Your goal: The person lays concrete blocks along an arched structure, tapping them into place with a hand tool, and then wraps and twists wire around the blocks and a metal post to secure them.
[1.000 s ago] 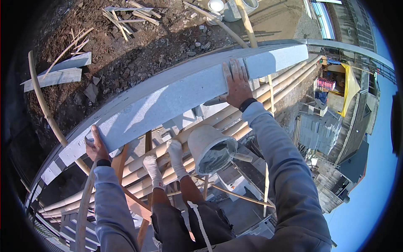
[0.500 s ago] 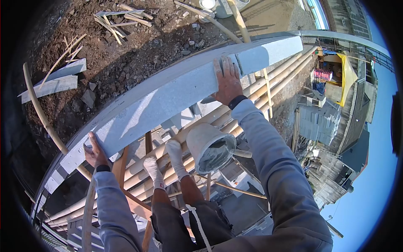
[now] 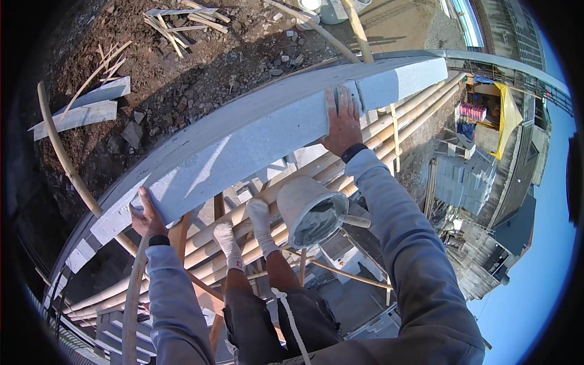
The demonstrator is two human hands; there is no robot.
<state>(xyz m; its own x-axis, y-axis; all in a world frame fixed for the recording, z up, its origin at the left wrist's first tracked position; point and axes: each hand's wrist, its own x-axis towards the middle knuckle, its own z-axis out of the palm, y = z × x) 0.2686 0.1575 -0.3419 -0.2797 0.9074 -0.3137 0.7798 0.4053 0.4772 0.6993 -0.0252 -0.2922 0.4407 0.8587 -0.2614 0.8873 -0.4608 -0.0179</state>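
A long pale grey block wall (image 3: 243, 143) curves across the view in front of me, with a dark joint between two blocks near its right part. My right hand (image 3: 344, 125) lies flat on the near face and top edge, just left of that joint, fingers spread. Near the wall's left end, my left hand (image 3: 147, 216) rests against the block's lower edge with its fingers stretched upward and apart. Between my arms and below the wall is a bucket (image 3: 307, 204) with wet grey mortar inside and a handle (image 3: 354, 221) sticking out.
My socked feet (image 3: 258, 213) stand on bamboo poles (image 3: 213, 255) at a height. An upright pole (image 3: 67, 158) crosses at left. Rubble and planks (image 3: 79, 115) lie on the ground beyond the wall. A yellow tarp (image 3: 508, 118) and stacked grey blocks (image 3: 465, 182) are at right.
The view has shifted slightly, so most things appear a little further right. Both hands stay on the wall, with no clear movement of the blocks.
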